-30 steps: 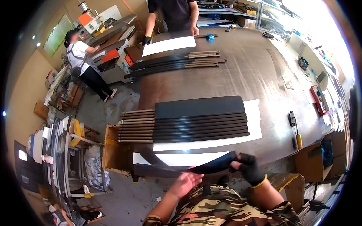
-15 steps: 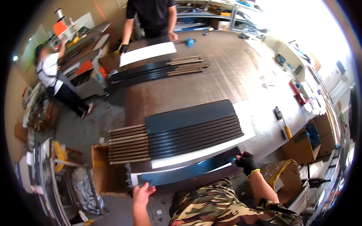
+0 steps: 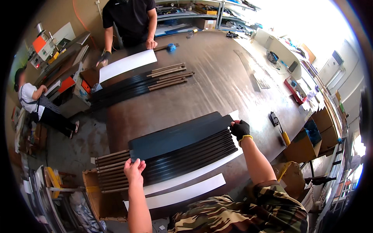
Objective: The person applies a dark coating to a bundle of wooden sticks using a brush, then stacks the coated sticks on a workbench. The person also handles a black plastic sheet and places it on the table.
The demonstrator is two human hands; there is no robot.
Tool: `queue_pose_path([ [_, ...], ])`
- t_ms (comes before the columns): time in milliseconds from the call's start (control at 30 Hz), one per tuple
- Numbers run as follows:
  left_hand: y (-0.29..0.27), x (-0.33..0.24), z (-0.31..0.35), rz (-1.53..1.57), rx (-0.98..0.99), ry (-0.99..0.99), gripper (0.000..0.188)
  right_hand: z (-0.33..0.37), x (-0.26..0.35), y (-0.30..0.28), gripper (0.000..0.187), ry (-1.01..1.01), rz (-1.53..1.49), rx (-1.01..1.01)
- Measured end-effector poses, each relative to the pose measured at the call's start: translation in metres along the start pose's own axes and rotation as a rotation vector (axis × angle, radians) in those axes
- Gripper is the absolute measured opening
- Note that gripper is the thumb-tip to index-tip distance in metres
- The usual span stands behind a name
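Observation:
A long, thin dark panel (image 3: 182, 136) spans between my two hands, over the pile on the near part of the table. My bare left hand (image 3: 135, 171) pinches its lower left corner. At the far right end, my right hand (image 3: 240, 130), in a black fingerless glove with a yellow cuff, grips the panel's edge. Beneath lie several ribbed dark slats (image 3: 186, 161), side by side, with brownish rod-like ends (image 3: 112, 171) sticking out to the left. A long white strip (image 3: 186, 194) rests along the table's near edge.
Across the brown table (image 3: 217, 85), a person in black (image 3: 130, 23) handles a white sheet (image 3: 128, 65) beside more dark slats (image 3: 136, 83). Another person (image 3: 31, 97) stands by a machine at left. A yellow-handled tool (image 3: 285, 136) lies right; a cardboard box (image 3: 91, 194) stands below left.
Both hands have carried the dark panel from the near edge up and away onto the pile, uncovering the white strip. The person at far left has lowered an arm.

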State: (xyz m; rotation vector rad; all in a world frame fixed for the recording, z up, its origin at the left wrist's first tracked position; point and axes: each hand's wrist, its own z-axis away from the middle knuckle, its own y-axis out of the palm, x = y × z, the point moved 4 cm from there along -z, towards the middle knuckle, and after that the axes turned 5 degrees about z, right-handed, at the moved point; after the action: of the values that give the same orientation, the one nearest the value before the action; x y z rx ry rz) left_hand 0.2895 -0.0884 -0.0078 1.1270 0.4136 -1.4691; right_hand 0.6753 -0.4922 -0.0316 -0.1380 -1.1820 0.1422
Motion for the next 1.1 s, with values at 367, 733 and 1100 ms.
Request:
queue_pose_path([
  [367,0.014,0.011,-0.005,-0.019,-0.18,0.0,0.036,-0.008,-0.037,-0.013,0.013,0.079,0.035,0.009],
  [733,-0.002,-0.005,0.001,-0.039,-0.182,0.038,0.038,0.007,-0.04,-0.009,0.037,0.018,0.124,0.131],
  [1100,-0.001,-0.01,0.003,-0.06,-0.182,0.043,0.039,-0.001,-0.05,-0.01,0.033,0.034,0.155,0.146],
])
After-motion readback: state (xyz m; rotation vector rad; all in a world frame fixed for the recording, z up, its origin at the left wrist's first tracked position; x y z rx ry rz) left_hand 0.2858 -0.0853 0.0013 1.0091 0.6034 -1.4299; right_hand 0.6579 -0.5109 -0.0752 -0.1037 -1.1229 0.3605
